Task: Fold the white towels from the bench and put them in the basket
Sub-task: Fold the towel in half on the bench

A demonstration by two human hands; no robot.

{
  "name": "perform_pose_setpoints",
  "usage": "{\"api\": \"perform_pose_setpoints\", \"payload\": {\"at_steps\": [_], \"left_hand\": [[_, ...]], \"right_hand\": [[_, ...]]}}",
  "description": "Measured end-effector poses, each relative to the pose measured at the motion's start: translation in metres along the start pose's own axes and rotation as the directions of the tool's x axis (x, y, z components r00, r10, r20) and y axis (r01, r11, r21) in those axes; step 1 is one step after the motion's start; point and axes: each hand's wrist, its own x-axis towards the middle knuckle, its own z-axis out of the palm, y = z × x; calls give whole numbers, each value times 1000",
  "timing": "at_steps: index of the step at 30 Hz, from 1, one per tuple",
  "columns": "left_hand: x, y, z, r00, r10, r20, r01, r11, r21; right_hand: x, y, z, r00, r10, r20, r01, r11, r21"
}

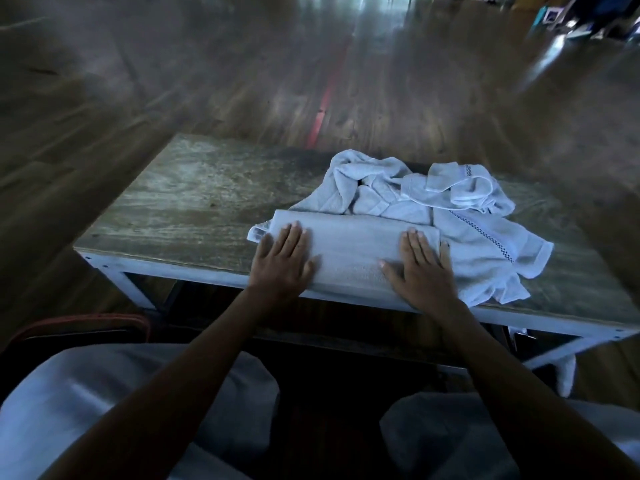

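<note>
A folded white towel (349,247) lies as a long flat strip along the near edge of the wooden bench (194,202). My left hand (284,261) presses flat on its left end, fingers straight. My right hand (419,268) presses flat on its right end, fingers straight too. Behind and to the right sits a crumpled heap of white towels (460,216) with a dark checked trim, partly overlapping the folded one. No basket can be made out with certainty.
The bench has a pale metal frame (166,268) and bare wood on its left half. A dark object with a reddish rim (86,323) sits at the lower left by my knees. Another bit of white cloth (566,372) hangs below the bench at right. Wooden floor lies beyond.
</note>
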Motion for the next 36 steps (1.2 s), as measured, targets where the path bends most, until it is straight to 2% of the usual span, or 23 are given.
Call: {"api": "perform_pose_setpoints", "payload": {"at_steps": [4, 7, 10, 12, 14, 16, 18, 20, 22, 24, 25, 28, 31, 34, 36], "left_hand": [[-12, -12, -4, 996, -60, 59, 62, 998, -25], [-23, -23, -10, 976, -128, 174, 140, 988, -63], [-39, -32, -15, 975, -152, 161, 165, 984, -70], [-51, -35, -17, 971, -192, 141, 207, 973, -103], [-58, -31, -17, 939, -324, 116, 342, 916, -211], [-64, -17, -17, 850, -525, 47, 496, 766, -409], [-70, 5, -18, 686, -727, -8, 562, 537, -629], [-70, 24, -20, 507, -852, 131, 577, 223, -786], [-63, 34, -22, 394, -860, 325, 537, -72, -841], [-53, 34, -26, 323, -836, 443, 477, -261, -840], [-47, 33, -27, 292, -832, 471, 464, -308, -831], [-39, 34, -25, 213, -839, 501, 457, -367, -810], [-35, 39, -24, 167, -848, 502, 414, -402, -817], [-33, 42, -28, 179, -864, 470, 391, -376, -840], [-33, 46, -39, 233, -900, 368, 343, -278, -897]], "right_hand": [[-6, 2, -6, 999, 33, 39, -32, 999, -37], [-13, 5, -7, 999, 29, 29, -26, 997, -74], [-16, 11, -7, 997, -3, 82, 11, 995, -102], [-12, 10, -13, 999, -51, 13, 52, 984, -169], [0, -2, -25, 990, -124, -69, 103, 963, -248], [16, -27, -38, 966, -209, -154, 164, 951, -261], [39, -59, -51, 943, -275, -189, 244, 954, -174], [63, -94, -62, 932, -337, -137, 331, 942, -61], [88, -128, -68, 923, -381, -44, 383, 922, 53], [109, -155, -70, 906, -411, 96, 398, 908, 128], [118, -164, -68, 894, -412, 177, 391, 909, 143], [138, -179, -57, 870, -398, 292, 375, 917, 132], [141, -182, -51, 888, -405, 217, 368, 909, 195], [136, -176, -58, 907, -385, 169, 305, 880, 365], [129, -164, -72, 926, -354, 133, 235, 813, 532]]}}
